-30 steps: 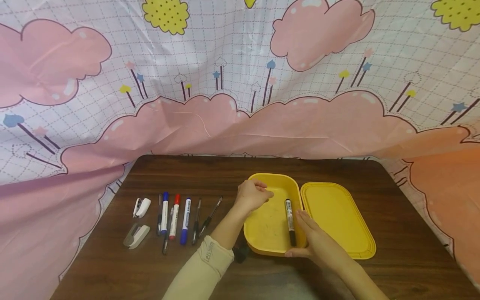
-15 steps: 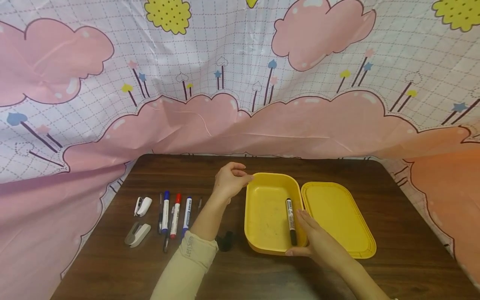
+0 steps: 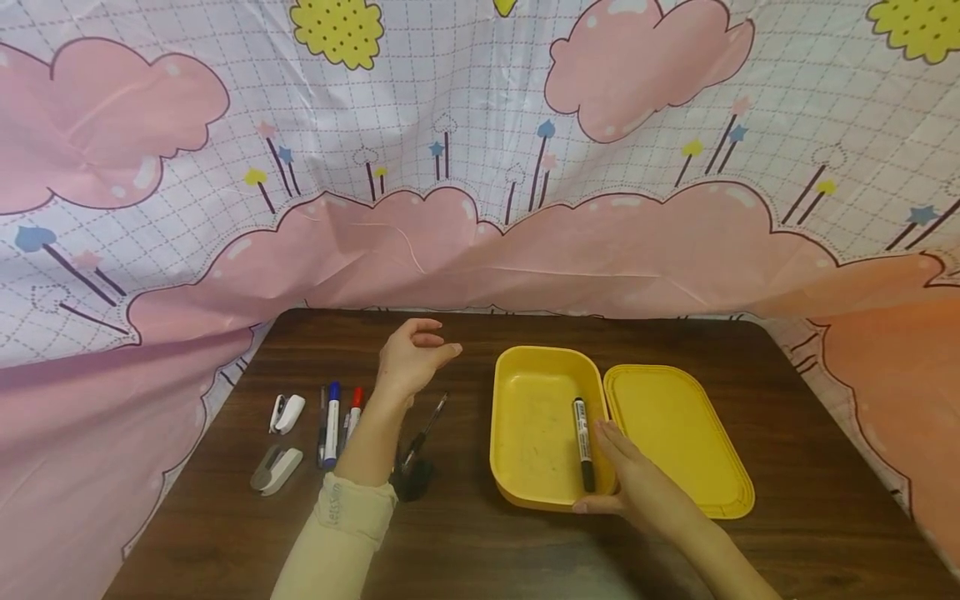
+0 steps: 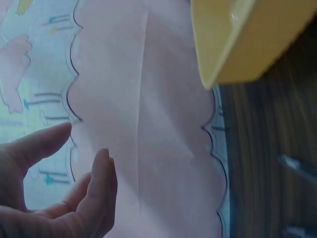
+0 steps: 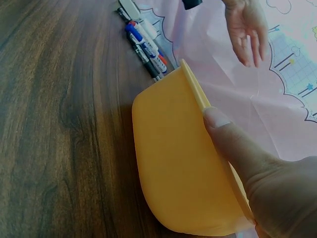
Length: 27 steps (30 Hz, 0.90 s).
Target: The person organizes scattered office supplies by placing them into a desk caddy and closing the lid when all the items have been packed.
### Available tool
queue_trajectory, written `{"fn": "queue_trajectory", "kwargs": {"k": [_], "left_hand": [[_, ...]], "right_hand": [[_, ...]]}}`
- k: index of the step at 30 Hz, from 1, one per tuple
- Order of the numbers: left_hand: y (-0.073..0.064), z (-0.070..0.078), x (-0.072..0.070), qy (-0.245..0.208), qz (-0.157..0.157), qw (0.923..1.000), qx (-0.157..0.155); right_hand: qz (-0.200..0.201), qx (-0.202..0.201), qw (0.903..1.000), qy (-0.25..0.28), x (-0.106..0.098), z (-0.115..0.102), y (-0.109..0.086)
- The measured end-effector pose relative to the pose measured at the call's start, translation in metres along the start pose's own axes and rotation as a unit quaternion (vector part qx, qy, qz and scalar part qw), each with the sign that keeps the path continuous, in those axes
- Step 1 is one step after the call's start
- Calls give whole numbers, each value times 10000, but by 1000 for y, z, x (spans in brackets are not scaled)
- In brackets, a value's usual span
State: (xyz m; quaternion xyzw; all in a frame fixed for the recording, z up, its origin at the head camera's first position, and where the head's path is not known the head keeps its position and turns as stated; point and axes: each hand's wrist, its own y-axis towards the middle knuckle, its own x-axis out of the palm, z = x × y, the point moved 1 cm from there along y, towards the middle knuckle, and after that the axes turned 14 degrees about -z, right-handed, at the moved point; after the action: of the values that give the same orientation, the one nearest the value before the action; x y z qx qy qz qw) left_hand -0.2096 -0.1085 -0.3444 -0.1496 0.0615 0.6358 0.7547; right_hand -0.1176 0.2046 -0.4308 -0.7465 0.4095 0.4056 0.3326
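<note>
My left hand (image 3: 411,354) hovers left of the yellow box (image 3: 536,354), fingers loosely bent and nothing held. In the left wrist view, a gap shows between its thumb (image 4: 49,141) and fingers. My right hand (image 3: 641,483) holds the box at its near right corner, with the thumb along the front rim and the fingers along the right side. In the right wrist view, the thumb (image 5: 233,141) lies on the rim; the other fingers are hidden. Inside the box, a black-and-white marker (image 3: 582,442) lies along the right wall. Beneath the left forearm, a black pen (image 3: 423,429) is partly covered.
Beside the box lies its yellow lid (image 3: 678,433). At the left are a blue-capped marker (image 3: 332,427), a red-capped marker (image 3: 356,408), pens, a white stapler (image 3: 287,414) and a grey-and-white stapler-like item (image 3: 277,471). A patterned cloth (image 3: 480,250) hangs behind the table (image 3: 480,550).
My left hand has moved left, out from over the box, and its forearm now covers several pens. The right hand and the box have stayed in place.
</note>
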Motion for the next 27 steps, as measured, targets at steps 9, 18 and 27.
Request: {"fn": "queue_trajectory", "kwargs": {"k": [9, 18, 27], "left_hand": [[-5, -32, -25, 190, 82, 9993, -323], [-7, -72, -22, 561, 56, 9963, -643], [-3, -99, -3, 1186, 287, 9877, -981]], "right_hand": [[32, -104, 9999, -90, 2, 2, 1], [46, -108, 9999, -68, 2, 2, 1], [89, -117, 9998, -115, 2, 1, 1]]}}
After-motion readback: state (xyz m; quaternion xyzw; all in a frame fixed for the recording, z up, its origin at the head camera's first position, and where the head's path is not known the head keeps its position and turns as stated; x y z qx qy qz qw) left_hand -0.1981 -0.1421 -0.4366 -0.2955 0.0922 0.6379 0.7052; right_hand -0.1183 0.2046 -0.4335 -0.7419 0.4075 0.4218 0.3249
